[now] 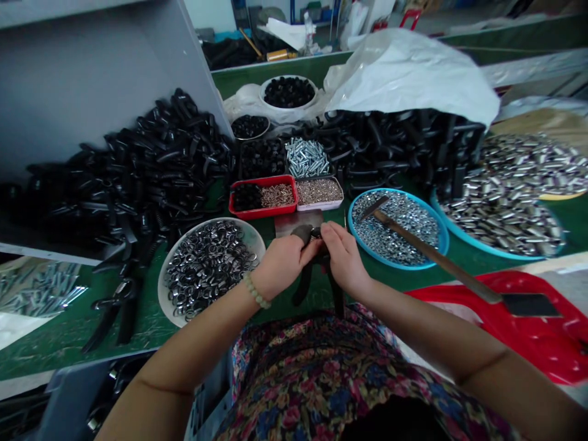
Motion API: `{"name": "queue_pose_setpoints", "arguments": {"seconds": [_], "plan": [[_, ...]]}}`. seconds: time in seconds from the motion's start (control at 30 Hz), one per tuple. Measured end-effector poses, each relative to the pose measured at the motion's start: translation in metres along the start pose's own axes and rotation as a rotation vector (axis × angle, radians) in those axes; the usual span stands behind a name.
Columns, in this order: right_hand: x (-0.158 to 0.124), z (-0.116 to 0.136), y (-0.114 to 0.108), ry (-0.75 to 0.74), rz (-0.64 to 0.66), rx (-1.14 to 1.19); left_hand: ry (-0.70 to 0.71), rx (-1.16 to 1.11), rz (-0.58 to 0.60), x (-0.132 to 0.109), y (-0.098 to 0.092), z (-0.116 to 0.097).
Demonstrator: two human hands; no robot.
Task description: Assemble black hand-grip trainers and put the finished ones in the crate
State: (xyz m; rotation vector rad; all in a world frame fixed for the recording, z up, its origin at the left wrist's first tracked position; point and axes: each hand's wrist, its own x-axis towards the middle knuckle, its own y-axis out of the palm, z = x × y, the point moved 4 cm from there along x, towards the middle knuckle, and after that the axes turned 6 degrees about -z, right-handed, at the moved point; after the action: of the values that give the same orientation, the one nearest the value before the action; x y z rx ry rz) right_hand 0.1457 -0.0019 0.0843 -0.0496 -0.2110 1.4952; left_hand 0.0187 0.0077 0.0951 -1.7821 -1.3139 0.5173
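My left hand (280, 266) and my right hand (344, 257) meet at the top of a black plier-like spring clamp (316, 275), gripping it from both sides. Its two black handles hang down toward my lap, and my fingers hide its jaws and any spring. A white bowl of steel coil springs (206, 269) sits just left of my left wrist. Beyond my right hand lies a blue tray of small steel parts (395, 226), with a wooden-handled tool (436, 257) resting across its rim. A flat metal plate (298, 223) lies just past my fingertips.
A large heap of black clamp handles (138, 165) covers the left, with more (390, 153) at the back. A red tray (261, 196), bowls and a white plastic sheet (413, 73) stand behind. Steel parts fill a blue tray (505, 208) at right. A red stool (505, 324) is lower right.
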Motion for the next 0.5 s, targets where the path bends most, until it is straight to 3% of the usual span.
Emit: {"name": "queue_pose_setpoints", "arguments": {"seconds": [0.1,0.17,0.23,0.3,0.4,0.5], "plan": [[0.042,-0.011,0.009,-0.088,0.219,-0.051,0.020,-0.121,-0.063,0.002,-0.019,0.011],[0.082,-0.012,0.021,-0.271,0.356,-0.354,0.045,-0.153,-0.159,0.003,-0.033,0.020],[0.120,-0.010,0.038,-0.457,0.435,-0.831,0.057,-0.057,-0.228,0.004,-0.036,0.028],[0.149,-0.004,0.053,-0.524,0.453,-1.031,0.087,0.121,-0.187,0.005,-0.020,0.031],[0.167,-0.003,0.075,-0.562,0.488,-1.184,0.157,0.318,0.024,0.004,0.026,0.030],[0.171,-0.013,0.087,-0.571,0.511,-1.254,0.159,0.291,0.153,0.008,0.051,0.037]]}}
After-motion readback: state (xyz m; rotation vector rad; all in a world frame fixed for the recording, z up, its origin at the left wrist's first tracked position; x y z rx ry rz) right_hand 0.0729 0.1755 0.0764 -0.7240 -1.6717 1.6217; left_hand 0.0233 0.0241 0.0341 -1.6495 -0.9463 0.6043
